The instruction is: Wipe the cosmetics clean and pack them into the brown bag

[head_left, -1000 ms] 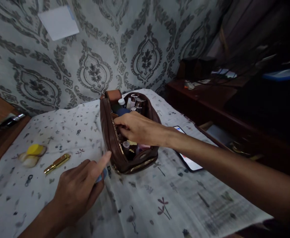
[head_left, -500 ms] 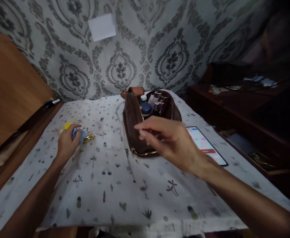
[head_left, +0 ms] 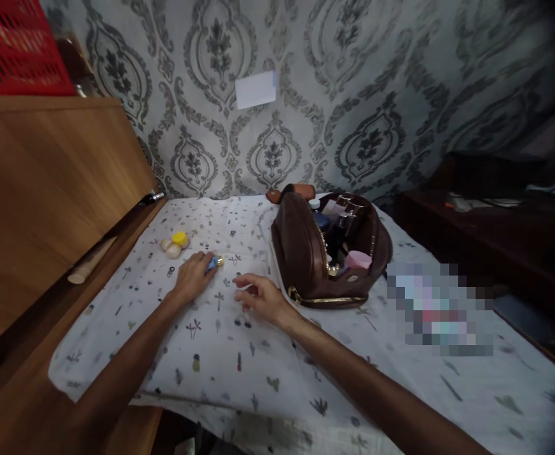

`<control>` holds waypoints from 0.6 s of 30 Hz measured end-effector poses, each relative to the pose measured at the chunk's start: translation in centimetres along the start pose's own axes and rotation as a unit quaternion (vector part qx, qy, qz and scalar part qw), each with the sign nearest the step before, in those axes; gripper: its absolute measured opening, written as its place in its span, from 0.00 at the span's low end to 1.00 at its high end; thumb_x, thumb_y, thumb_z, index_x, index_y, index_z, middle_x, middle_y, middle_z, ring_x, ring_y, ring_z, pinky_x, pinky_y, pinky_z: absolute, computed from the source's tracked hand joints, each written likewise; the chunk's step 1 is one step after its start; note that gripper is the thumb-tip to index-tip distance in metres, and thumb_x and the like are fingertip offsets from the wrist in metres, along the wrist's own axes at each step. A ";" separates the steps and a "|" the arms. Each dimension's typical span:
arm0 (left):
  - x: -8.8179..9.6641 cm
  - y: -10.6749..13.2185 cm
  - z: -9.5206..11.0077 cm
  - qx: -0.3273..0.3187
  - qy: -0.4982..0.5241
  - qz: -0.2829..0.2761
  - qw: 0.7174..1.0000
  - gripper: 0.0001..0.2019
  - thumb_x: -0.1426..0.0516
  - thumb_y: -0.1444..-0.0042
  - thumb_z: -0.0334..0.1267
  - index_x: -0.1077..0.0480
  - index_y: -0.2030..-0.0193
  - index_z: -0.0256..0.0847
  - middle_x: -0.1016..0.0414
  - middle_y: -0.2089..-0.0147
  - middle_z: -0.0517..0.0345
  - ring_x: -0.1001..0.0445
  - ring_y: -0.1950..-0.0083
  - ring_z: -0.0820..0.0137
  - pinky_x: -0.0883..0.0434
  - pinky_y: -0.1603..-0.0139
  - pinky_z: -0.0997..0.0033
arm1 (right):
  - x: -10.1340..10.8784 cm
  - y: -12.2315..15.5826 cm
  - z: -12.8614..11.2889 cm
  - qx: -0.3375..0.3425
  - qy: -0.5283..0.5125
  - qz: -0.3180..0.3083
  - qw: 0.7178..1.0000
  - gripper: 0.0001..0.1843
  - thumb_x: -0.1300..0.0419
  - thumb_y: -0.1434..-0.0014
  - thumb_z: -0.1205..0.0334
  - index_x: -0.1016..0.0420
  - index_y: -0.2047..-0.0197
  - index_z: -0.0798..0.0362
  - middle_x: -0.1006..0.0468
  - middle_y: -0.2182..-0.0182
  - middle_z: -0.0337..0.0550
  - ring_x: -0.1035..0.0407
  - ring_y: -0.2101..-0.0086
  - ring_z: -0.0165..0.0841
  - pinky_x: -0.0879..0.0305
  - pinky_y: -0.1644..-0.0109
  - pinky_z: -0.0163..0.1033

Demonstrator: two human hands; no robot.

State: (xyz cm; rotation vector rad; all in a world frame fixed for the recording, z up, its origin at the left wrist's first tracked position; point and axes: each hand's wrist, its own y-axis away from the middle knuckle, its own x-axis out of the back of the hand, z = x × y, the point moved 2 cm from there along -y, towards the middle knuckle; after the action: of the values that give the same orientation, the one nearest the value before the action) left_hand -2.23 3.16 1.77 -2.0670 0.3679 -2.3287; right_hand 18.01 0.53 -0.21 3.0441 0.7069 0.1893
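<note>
My left hand (head_left: 192, 278) rests on the patterned cloth (head_left: 239, 354), its fingers closed over a small blue object (head_left: 212, 263) with a gold tip showing beside it. Just to its right lies my right hand (head_left: 262, 298), fingers curled loosely and apart, holding nothing that I can see. An open brown leather pouch (head_left: 306, 253) stands right of both hands, holding small bottles, tubes and a pink item (head_left: 358, 260). A yellow and cream sponge pair (head_left: 176, 244) sits a little beyond my left hand.
A wooden cabinet side (head_left: 45, 183) rises at the left with a pale stick (head_left: 90, 262) along its base. A blurred-out flat object (head_left: 439, 309) lies right of the pouch. Dark furniture (head_left: 486, 215) stands at the right. A red crate (head_left: 12, 44) sits on the cabinet.
My right hand left the pouch and came down onto the cloth near my left hand. My left hand carried the blue object left toward the gold tube. The view swung left.
</note>
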 end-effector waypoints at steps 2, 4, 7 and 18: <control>-0.1 0.1 0.2 -0.034 0.055 0.012 0.998 0.16 0.49 0.34 0.44 0.31 0.45 0.41 0.26 0.49 0.48 0.29 0.46 0.58 0.31 0.50 0.63 | -0.4 -1.1 1.0 0.013 -0.047 0.046 0.998 0.20 0.36 0.46 0.61 0.26 0.49 0.53 0.23 0.57 0.45 0.28 0.75 0.25 0.30 0.70 0.34; -0.1 0.2 1.0 -0.093 0.110 0.014 0.989 0.14 0.48 0.34 0.45 0.30 0.48 0.42 0.25 0.51 0.51 0.27 0.48 0.60 0.31 0.50 0.64 | -0.5 -1.7 1.8 0.022 -0.107 0.083 0.991 0.24 0.35 0.46 0.55 0.28 0.47 0.51 0.24 0.55 0.46 0.25 0.69 0.30 0.28 0.68 0.35; 0.0 0.1 2.4 -0.174 0.147 0.002 0.974 0.13 0.48 0.34 0.46 0.30 0.52 0.42 0.25 0.55 0.53 0.27 0.53 0.62 0.32 0.53 0.66 | -0.3 -2.1 2.4 0.020 -0.211 0.083 0.974 0.24 0.34 0.46 0.46 0.26 0.50 0.49 0.23 0.60 0.43 0.24 0.66 0.33 0.28 0.66 0.37; -2.5 -0.3 4.1 -0.192 0.274 0.042 0.941 0.15 0.49 0.35 0.49 0.29 0.57 0.41 0.25 0.57 0.52 0.27 0.54 0.62 0.31 0.50 0.64 | 1.4 -1.6 3.1 0.027 -0.333 0.102 0.937 0.27 0.24 0.61 0.46 0.22 0.63 0.55 0.19 0.72 0.40 0.25 0.72 0.30 0.31 0.64 0.36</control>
State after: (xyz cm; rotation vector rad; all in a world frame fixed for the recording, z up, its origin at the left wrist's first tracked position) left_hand 2.16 3.17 -0.15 -1.4092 0.9616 -2.9299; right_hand 18.92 2.59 -3.18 2.9096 0.3407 -0.8318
